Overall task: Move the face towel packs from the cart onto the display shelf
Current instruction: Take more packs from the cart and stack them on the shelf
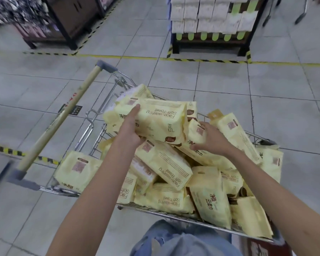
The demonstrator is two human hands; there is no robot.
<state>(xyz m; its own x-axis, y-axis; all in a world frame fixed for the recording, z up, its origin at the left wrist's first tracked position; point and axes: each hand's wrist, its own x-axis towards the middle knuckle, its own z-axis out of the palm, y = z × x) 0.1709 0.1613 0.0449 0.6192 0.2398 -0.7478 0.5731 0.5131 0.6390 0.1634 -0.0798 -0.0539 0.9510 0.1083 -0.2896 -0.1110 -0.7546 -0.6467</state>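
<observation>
A metal shopping cart [92, 130] stands below me, heaped with several pale yellow face towel packs [209, 196]. My left hand [129, 124] grips the left end of the topmost pack [163, 121], which lies lifted above the heap. My right hand [211, 138] rests on another pack [197, 135] just to its right, with the fingers curled over its end. A display shelf [211, 41] with a dark frame stands across the aisle at the top, stacked with white packs.
The cart's wooden handle [63, 117] runs diagonally at left. Yellow-black hazard tape [201, 60] marks the tiled floor around the shelves. A dark wooden display unit [63, 21] stands at upper left. My knees in blue jeans [183, 241] show at the bottom.
</observation>
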